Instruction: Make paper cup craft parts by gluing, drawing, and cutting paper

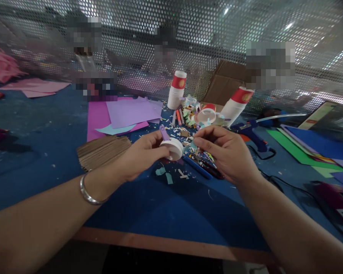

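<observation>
My left hand (144, 154), with a silver bangle at the wrist, is closed on a white paper cup (175, 149), its round end turned toward my right side. A curled purple paper strip (164, 133) stands up at the cup's far side. My right hand (224, 150) pinches a small light-teal paper piece (193, 144) between thumb and finger, a short gap from the cup. Teal paper scraps (168, 178) lie on the table below. A blue pen-like tool (198, 168) lies between the hands, partly hidden by my right hand.
Purple paper sheets (134, 112) and corrugated cardboard (103, 152) lie left. Behind stand stacked cups (175, 95) and another leaning cup stack (236, 106). A blue glue gun (254, 137) with its cable, coloured sheets (305, 148) and a power strip (335, 201) are right. Perforated metal (137, 57) rises behind.
</observation>
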`<state>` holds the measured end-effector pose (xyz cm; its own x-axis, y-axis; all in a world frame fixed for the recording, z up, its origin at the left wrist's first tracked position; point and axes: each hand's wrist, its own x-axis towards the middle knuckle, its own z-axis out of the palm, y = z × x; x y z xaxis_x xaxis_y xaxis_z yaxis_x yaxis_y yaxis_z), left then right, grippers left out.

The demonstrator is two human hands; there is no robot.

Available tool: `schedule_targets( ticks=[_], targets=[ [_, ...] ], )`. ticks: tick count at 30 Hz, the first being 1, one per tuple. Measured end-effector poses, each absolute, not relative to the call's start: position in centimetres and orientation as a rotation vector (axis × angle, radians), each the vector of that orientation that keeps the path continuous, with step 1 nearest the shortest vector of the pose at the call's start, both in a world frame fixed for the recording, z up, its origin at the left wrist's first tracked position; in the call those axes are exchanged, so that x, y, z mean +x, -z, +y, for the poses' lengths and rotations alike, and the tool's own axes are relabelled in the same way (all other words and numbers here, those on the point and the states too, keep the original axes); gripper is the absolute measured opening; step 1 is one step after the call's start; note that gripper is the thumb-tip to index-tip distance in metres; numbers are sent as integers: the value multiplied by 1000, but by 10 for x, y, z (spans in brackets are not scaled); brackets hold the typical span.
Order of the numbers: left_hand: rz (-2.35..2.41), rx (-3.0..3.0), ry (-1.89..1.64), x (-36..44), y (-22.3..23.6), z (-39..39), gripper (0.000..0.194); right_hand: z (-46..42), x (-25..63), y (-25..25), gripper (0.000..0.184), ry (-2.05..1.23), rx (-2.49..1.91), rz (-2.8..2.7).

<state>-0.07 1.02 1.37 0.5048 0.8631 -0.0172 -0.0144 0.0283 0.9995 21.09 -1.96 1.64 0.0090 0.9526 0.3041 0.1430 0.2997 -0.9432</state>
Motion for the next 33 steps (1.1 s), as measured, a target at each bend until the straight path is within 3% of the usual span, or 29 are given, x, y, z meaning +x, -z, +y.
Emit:
schedule_targets(
  ticks=[13, 33],
  targets=[
    [875, 1958, -794, -4, -5, 9, 8, -27, 196, -13, 6, -1115, -940, -1324],
    [969, 2077, -800, -3, -14, 1, 8, -31, 192, -12, 12, -886, -1068, -1536]
  ],
)
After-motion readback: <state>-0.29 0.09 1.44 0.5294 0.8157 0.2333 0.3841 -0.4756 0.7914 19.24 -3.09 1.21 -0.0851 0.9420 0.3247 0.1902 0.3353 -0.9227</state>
